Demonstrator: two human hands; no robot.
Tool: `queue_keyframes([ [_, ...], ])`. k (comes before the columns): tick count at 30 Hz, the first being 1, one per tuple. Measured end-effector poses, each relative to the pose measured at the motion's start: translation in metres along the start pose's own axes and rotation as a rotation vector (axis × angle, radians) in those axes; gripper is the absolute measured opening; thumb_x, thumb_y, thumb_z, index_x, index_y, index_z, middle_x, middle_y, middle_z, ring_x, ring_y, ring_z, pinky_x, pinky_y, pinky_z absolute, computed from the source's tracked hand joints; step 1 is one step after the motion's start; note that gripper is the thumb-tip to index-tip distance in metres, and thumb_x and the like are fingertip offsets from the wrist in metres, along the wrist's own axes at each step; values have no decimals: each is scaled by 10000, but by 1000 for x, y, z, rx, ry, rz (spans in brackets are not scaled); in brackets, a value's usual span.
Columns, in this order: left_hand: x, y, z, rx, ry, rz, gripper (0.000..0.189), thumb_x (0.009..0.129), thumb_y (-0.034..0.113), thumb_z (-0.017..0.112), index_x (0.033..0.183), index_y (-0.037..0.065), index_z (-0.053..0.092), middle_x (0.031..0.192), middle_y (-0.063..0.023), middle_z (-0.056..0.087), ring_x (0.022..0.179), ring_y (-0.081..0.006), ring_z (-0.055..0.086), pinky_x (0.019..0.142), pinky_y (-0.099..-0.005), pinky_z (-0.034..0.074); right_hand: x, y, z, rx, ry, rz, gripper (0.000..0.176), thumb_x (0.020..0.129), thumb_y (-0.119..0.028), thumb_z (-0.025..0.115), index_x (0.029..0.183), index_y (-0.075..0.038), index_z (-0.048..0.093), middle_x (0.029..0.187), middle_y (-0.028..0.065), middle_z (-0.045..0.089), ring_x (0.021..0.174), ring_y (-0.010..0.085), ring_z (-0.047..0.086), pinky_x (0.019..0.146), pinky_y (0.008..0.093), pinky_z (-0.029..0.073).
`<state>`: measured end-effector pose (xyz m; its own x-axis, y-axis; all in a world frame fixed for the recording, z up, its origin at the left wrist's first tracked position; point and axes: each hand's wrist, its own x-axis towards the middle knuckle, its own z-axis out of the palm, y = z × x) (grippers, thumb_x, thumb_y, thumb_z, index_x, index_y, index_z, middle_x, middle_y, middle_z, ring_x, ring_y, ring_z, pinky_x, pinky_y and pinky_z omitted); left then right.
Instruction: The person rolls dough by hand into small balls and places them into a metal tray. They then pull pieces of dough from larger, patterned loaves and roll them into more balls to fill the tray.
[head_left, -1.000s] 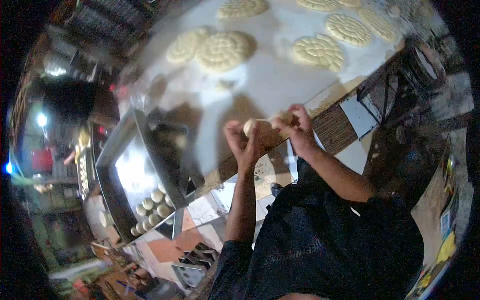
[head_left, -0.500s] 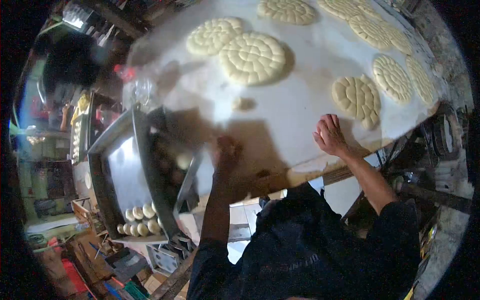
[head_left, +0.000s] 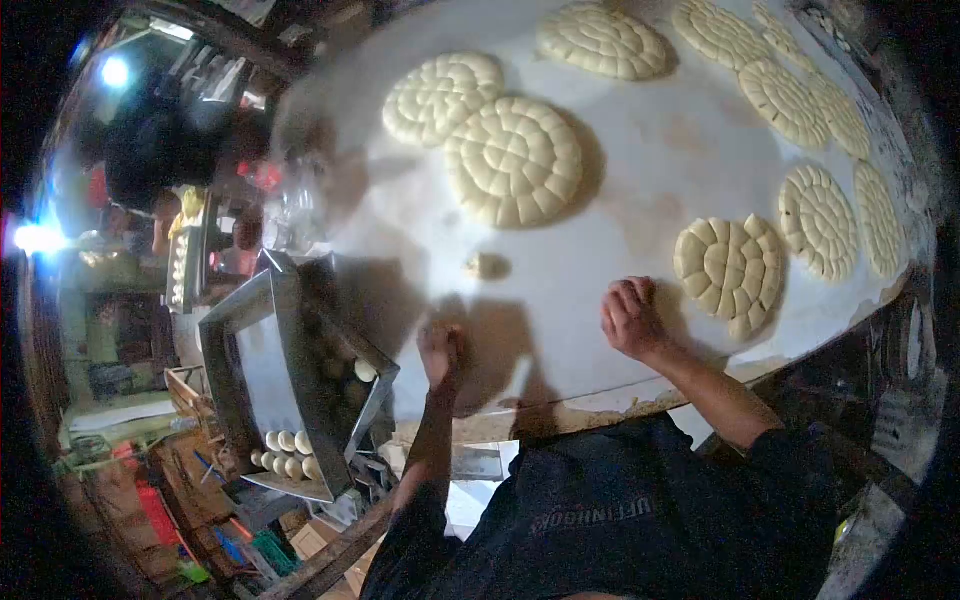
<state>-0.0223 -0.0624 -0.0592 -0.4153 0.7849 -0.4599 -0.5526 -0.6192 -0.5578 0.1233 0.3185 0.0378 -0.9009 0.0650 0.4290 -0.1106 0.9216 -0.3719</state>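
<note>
My left hand (head_left: 441, 352) is at the near part of the pale tabletop, in shadow, its fingers curled in. Farther right, my right hand (head_left: 632, 318) is also closed, its knuckles facing away from me. Whatever either hand may hold is hidden. A small lump of dough (head_left: 488, 266) lies beyond my left hand. Just right of my right hand is a scored, segmented dough round (head_left: 727, 272) with a small piece sticking out at its near end. Two larger scored rounds overlap beyond the lump: a front one (head_left: 514, 162) and a back one (head_left: 430, 95).
More scored dough rounds (head_left: 818, 222) line the table's right and far sides. At left, a metal tray (head_left: 262, 360) on a tilted rack holds several dough balls (head_left: 290, 465). Clear plastic (head_left: 290, 215) sits at the table's left edge. Clutter fills the floor at lower left.
The view has shifted, so the table and dough appear lower. My right hand has moved left, away from the nearest round. My left hand is clearer and slightly farther left.
</note>
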Motion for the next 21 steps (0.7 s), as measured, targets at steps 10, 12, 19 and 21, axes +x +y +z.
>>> queue_keyframes([
  [10, 20, -161, 28, 2984, -18, 1384, 181, 953, 195, 546, 998, 37, 621, 987, -50, 604, 891, -213, 575, 802, -324, 476, 208, -78, 97, 472, -290, -166, 49, 781, -70, 599, 780, -43, 558, 938, 143, 596, 734, 350, 635, 668, 492, 531],
  [12, 21, -95, -2, 2370, 225, 1123, 170, 958, 187, 554, 1027, 40, 607, 997, -55, 596, 882, -189, 573, 772, -313, 483, 221, -88, 114, 173, -552, -190, 63, 772, -85, 619, 805, -37, 643, 856, 157, 654, 794, 335, 661, 692, 454, 535],
  [19, 61, -179, 110, 1680, 6, 1044, 469, 997, 249, 530, 1395, 69, 358, 970, -86, 598, 618, -114, 564, 528, -256, 471, 190, -60, 32, 1053, -225, -41, 127, 808, -115, 690, 859, 1, 676, 780, 120, 687, 678, 188, 653, 607, 337, 515],
  [21, 71, -209, 121, 1810, -45, 885, 393, 994, 311, 532, 1278, 50, 458, 864, -46, 580, 579, -97, 544, 484, -244, 427, 168, -44, 9, 1013, -56, 77, 179, 840, -156, 727, 882, 8, 671, 735, 57, 672, 608, 94, 596, 543, 263, 476],
])
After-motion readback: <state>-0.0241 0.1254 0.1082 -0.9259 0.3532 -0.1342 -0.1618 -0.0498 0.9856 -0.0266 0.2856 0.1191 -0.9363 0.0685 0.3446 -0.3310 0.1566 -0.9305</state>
